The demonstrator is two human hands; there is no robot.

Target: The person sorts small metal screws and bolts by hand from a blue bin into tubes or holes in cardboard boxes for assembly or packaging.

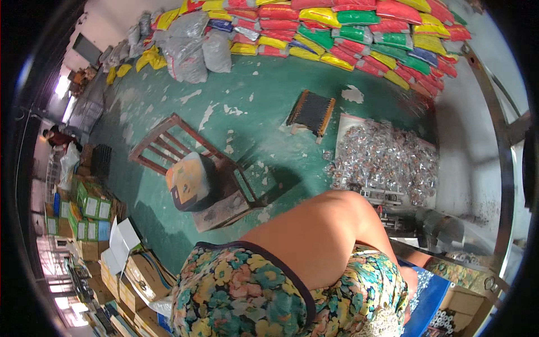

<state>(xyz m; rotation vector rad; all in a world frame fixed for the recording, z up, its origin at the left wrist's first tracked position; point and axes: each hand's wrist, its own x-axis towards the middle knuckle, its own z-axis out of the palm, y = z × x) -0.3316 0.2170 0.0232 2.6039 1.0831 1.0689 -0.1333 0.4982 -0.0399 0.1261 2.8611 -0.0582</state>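
Left hand by a blue tray, its hold hidden

The floral garment [241, 281] fills six o'clock, and the bent left arm [320, 230] reaches out from its sleeve. The left hand [412, 279], mostly covered by the garment, is beside a blue tray [433, 296] of small pale pieces at four o'clock; I cannot tell whether it grips anything. The right hand is out of view, so its state, and whether the two meet, cannot be told.

Just past the tray, also at four, is a cardboard box [467, 300]. Farther off, at three, a heap of clear-wrapped pieces [387, 157] covers a pale sheet. A wooden chair [222, 208] bearing a cushion [188, 178] stands at nine on the green floor [261, 90]; a low black-topped stool [311, 112] is at one.

Farthest back, coloured sacks [348, 35] are stacked at one, grey bags [216, 50] at eleven.
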